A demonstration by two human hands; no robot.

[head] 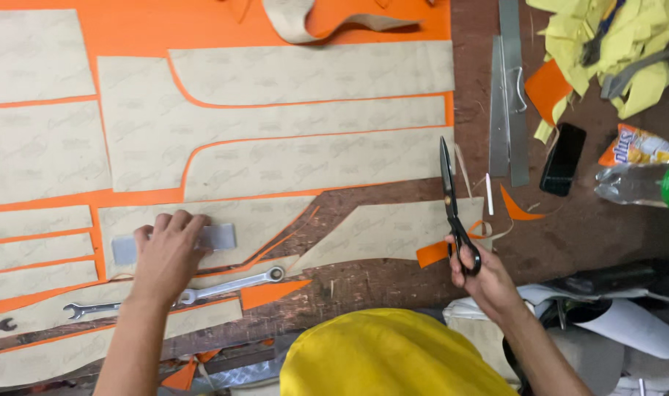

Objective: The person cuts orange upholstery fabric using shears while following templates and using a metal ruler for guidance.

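The left hand (167, 253) lay flat, fingers spread and loosely bent, pressing on a grey metal block (174, 243) that sat on a beige paper pattern (224, 227); it gripped nothing. The right hand (481, 275) was closed through the handles of black scissors (451, 205), whose blades were shut and pointed away from the person.

Taking the scissors as landmark: the blade tips reached the right edge of the orange cloth (202, 26), where the pattern pieces ended in a straight line. Just left of the blades lay a long tapered pattern piece (382, 231) on bare wooden table (591, 227), with an orange scrap (432, 254) touching the handles. Further left, past the block, a spanner (180, 297) rested across the lower pattern edge, and a small orange triangle (272, 293) lay beside its ring end. Right of the blades, a white chalk stick (489, 194) and a curled orange sliver (517, 209) lay close by, then steel rulers (509, 95), a dark phone (563, 159), and further right a plastic bottle (638, 185) and a snack bag (637, 147). Yellow scraps (613, 44) were heaped at the far right corner. Open wood showed between the scissors and the phone, and below the tapered piece toward the person's yellow garment (386, 356).
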